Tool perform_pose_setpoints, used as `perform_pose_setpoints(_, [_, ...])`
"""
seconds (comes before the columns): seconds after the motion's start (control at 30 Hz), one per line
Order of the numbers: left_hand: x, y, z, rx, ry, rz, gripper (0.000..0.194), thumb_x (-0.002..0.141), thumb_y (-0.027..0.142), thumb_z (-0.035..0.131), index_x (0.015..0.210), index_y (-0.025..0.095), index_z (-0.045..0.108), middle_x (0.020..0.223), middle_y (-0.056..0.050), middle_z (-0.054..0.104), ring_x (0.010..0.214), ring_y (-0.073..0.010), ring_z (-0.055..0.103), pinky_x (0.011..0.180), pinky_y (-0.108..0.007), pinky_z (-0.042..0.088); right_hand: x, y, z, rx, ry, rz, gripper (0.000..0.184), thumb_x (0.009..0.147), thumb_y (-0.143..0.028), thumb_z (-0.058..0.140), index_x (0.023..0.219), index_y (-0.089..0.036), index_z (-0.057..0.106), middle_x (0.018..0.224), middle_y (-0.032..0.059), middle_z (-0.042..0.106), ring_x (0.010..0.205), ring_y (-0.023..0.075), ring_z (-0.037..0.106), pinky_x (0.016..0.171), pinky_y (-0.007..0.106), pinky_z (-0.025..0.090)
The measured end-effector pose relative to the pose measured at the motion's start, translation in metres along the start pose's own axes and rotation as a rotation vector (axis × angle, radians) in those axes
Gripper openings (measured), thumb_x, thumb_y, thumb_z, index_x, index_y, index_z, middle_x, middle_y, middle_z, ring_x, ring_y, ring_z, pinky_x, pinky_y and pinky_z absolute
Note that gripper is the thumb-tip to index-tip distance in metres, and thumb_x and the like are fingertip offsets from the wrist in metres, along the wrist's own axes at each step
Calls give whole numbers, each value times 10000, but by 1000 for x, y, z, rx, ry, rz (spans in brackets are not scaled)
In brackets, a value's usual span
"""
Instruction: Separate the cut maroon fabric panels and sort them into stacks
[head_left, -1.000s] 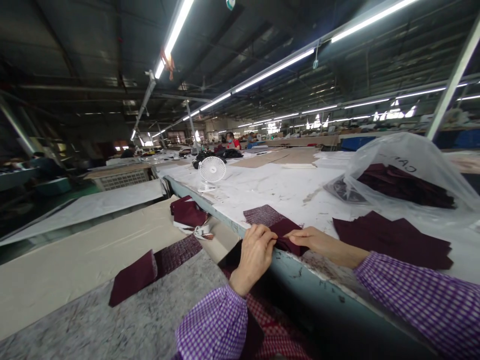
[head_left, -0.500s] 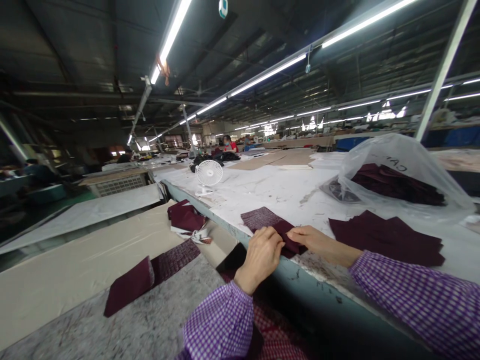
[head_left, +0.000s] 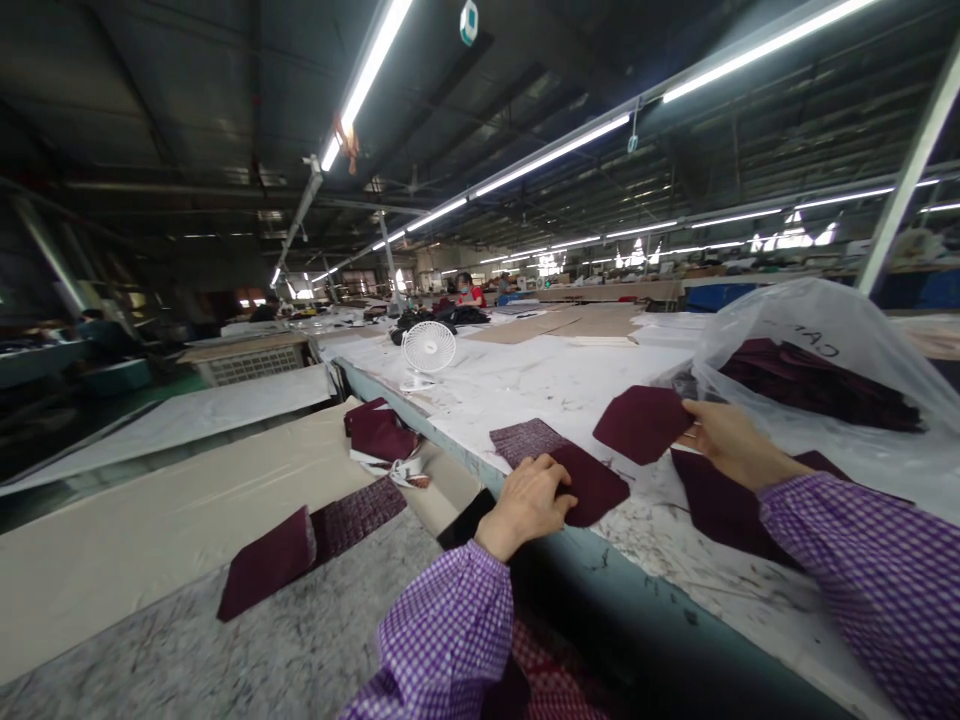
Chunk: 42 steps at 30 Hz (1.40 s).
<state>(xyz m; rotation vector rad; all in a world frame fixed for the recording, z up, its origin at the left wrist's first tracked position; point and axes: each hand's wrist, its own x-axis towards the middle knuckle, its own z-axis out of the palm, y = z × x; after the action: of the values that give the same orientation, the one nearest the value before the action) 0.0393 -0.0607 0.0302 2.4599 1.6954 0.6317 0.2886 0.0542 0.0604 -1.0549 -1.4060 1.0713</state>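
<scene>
A maroon fabric piece with cut corners (head_left: 643, 424) is pinched by one edge in my right hand (head_left: 724, 440), raised just over the white table. My left hand (head_left: 529, 502) rests on another maroon piece (head_left: 596, 485) at the table's near edge. Its fingers are lightly bent and the thumb stands apart from them. From beneath that piece, towards the far left, a speckled maroon strip (head_left: 521, 437) sticks out. Below my right hand and sleeve lies a spread stack of maroon pieces (head_left: 731, 510), partly covered by them.
A clear plastic bag (head_left: 795, 310) of dark maroon fabric stands at the right. Further back is a small white fan (head_left: 429, 347). On the lower left surface lie a maroon piece with a speckled strip (head_left: 274, 565) and a maroon bundle (head_left: 382, 435). A gap separates the two tables.
My right hand has moved right, away from my left hand, and now holds up a maroon piece. My left hand has stayed on the fabric, its thumb now apart. The view has shifted slightly.
</scene>
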Motion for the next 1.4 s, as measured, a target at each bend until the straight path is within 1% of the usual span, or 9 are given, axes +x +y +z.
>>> perform_pose_setpoints(0.13, [-2, 7, -1, -284, 180, -39, 198, 829, 319, 566, 921, 168, 655, 989, -97, 620, 1021, -263, 515, 975, -453, 384, -15, -39, 0, -124, 42, -99, 144, 806, -310, 468, 752, -203, 547, 783, 101, 644, 795, 233, 601, 731, 384, 516])
perform_pose_setpoints(0.23, [-10, 21, -7, -1046, 241, -184, 440, 866, 506, 464, 1124, 160, 548, 1013, -132, 606, 951, -242, 565, 868, -452, 474, -45, -58, 26, -512, -64, -408, 243, 843, -385, 447, 777, -195, 584, 827, 93, 641, 807, 234, 587, 782, 409, 499])
perform_pose_setpoints(0.37, [-24, 36, -13, -1849, -33, -243, 562, 774, 619, 543, 1085, 151, 531, 958, -113, 603, 815, -206, 601, 718, -405, 529, -93, -55, 70, -834, -515, -787, 297, 909, -259, 340, 849, -177, 620, 982, 97, 639, 859, 186, 591, 781, 343, 500])
perform_pose_setpoints(0.43, [-29, 36, -9, -1900, 55, -316, 408, 684, 445, 720, 905, 135, 574, 797, -49, 602, 685, -150, 583, 692, -343, 525, -112, -53, 82, -887, -730, -853, 258, 900, -250, 397, 863, -172, 640, 968, 92, 653, 890, 187, 595, 804, 340, 497])
perform_pose_setpoints(0.57, [-38, 31, 3, -1829, 313, -539, 303, 525, 95, 753, 775, 131, 585, 717, -12, 626, 652, -124, 587, 711, -270, 502, -116, -71, 70, -741, -802, -693, 275, 899, -374, 467, 902, -192, 672, 919, 54, 687, 873, 178, 618, 847, 331, 484])
perform_pose_setpoints(0.7, [-48, 41, 4, -1840, 234, -552, 354, 532, 73, 713, 870, 126, 624, 815, -48, 686, 718, -163, 635, 736, -287, 502, -92, -74, 38, -696, -482, -453, 468, 831, -475, 533, 1206, -197, 561, 1263, 121, 556, 1057, 252, 568, 872, 385, 477])
perform_pose_setpoints(0.9, [-58, 60, 2, -1788, 71, -442, 433, 604, 216, 757, 1004, 138, 612, 925, -85, 698, 815, -202, 662, 767, -319, 520, -91, -43, 19, -460, -704, 41, 600, 747, -381, 629, 1294, -181, 483, 1044, 84, 643, 898, 213, 606, 738, 303, 485])
perform_pose_setpoints(1.13, [-21, 48, -11, -925, 27, -180, 320, 800, 361, 596, 1046, 161, 636, 944, -85, 701, 865, -200, 639, 792, -324, 489, -90, -45, 11, -612, -737, -76, 516, 730, -248, 601, 1234, -159, 534, 729, -29, 518, 681, 121, 490, 630, 241, 381])
perform_pose_setpoints(1.4, [22, 66, 31, -217, 65, -61, 174, 803, 170, 551, 858, 217, 710, 926, -33, 695, 931, -206, 608, 863, -332, 437, -83, -16, -3, -798, -638, -264, 434, 857, -343, 475, 1226, -118, 515, 898, 71, 654, 821, 195, 584, 738, 306, 424])
